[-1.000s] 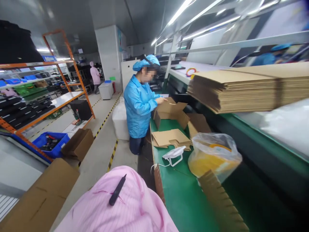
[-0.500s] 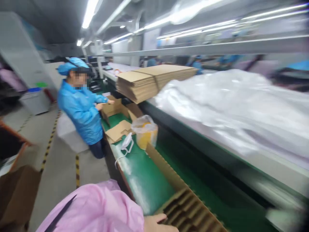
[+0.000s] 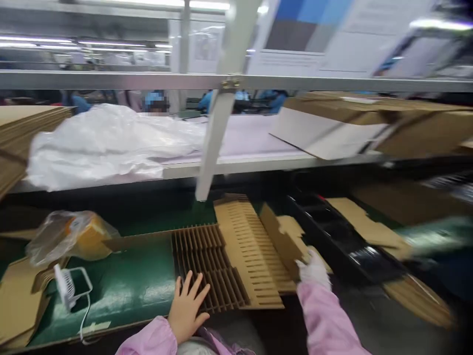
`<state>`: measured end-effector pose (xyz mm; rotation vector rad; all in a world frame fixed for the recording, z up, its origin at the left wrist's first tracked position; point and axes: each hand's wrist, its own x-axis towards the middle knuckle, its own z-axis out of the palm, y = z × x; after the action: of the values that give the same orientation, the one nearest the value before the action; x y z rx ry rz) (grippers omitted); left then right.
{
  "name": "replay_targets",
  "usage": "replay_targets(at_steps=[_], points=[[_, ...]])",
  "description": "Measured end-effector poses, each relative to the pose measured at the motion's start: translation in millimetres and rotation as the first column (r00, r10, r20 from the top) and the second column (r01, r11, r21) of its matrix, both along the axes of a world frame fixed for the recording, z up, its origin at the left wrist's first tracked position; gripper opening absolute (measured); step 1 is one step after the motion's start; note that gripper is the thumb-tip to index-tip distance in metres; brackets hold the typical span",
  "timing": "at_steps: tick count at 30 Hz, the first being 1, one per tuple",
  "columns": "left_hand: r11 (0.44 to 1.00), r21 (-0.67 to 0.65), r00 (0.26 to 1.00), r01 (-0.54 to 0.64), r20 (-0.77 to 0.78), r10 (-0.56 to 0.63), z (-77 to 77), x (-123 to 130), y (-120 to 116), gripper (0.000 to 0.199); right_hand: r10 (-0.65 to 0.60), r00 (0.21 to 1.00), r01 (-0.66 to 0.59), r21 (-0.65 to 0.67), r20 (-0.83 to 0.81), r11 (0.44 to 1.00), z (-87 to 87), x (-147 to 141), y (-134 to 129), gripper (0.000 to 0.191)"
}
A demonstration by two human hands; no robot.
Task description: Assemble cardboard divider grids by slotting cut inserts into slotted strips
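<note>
Your left hand (image 3: pixel 186 308), bare, has its fingers spread apart over the near left edge of the brown cardboard divider grid (image 3: pixel 207 266); it is not closed on anything, and whether the fingertips touch the grid is hard to make out. Your right hand (image 3: pixel 314 270), in a white covering, is at the right end of the tan notched cardboard piece (image 3: pixel 291 241); blur hides the fingertips, so you cannot tell whether they are clamped on it.

The grid lies on the green work surface (image 3: pixel 129 276) in front of you, with the tan slotted cardboard sheet (image 3: pixel 247 251) against its right side. The notched piece is just right of that sheet. Further right is a glossy black compartmented tray (image 3: pixel 343 236), its contents unclear.

To your left are a small white plastic fan-like device (image 3: pixel 65 287) with a cord, and a clear plastic bag (image 3: pixel 79 234) with something orange-yellow inside, its shape obscured. The tan cardboard stack (image 3: pixel 20 296) at far left is cut off by the picture edge. Printed sheets (image 3: pixel 310 37) hang above, blue and grey blocks on one; their writing is too blurred to read, and no brand is legible.
</note>
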<state>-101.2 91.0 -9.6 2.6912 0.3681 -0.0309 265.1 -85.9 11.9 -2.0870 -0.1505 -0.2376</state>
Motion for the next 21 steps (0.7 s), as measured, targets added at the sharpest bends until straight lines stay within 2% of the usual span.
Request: replay_targets(at_steps=[3,6,8,10,12,13,16,18,21], points=[[0.999,-0.036,0.999,0.002,0.044,0.0,3.9,2,4,0.061,-0.043,0.999,0.043,-0.069,-0.007,0.997,3.9,-5,-31,0.013],[0.985,-0.173,0.992,-0.014,0.118,0.035,15.7,-1,6,0.049,-0.062,0.997,0.066,-0.095,0.047,0.993,15.2,-19,-39,0.02],[0.952,-0.307,0.979,-0.009,0.192,0.072,24.8,-3,7,0.045,-0.111,0.987,0.12,-0.067,0.12,0.991,24.3,-36,-41,0.028],[0.881,-0.472,0.959,0.021,0.258,0.116,31.3,-1,7,0.043,-0.209,0.965,0.21,0.016,0.157,0.978,32.2,-60,-44,0.037],[0.75,-0.659,0.946,0.049,0.272,0.177,34.4,4,6,0.045,-0.297,0.952,0.286,0.119,0.081,0.951,37.4,-89,-44,0.045],[0.656,-0.752,0.945,0.059,0.254,0.207,35.1,8,6,0.049,-0.31,0.951,0.305,0.151,0.012,0.94,38.8,-106,-42,0.049],[0.302,-0.949,0.946,0.089,0.175,0.273,38.4,17,3,0.068,-0.237,0.961,0.261,0.185,-0.139,0.947,39.1,-163,-26,0.054],[0.087,-0.987,0.936,0.134,0.155,0.316,44.1,18,1,0.08,-0.142,0.971,0.183,0.214,-0.192,0.96,37.3,-202,-10,0.056],[-0.124,-0.982,0.899,0.142,0.076,0.431,57.7,9,1,0.082,0.006,0.974,0.056,0.268,-0.227,0.962,33.1,-250,10,0.056]])
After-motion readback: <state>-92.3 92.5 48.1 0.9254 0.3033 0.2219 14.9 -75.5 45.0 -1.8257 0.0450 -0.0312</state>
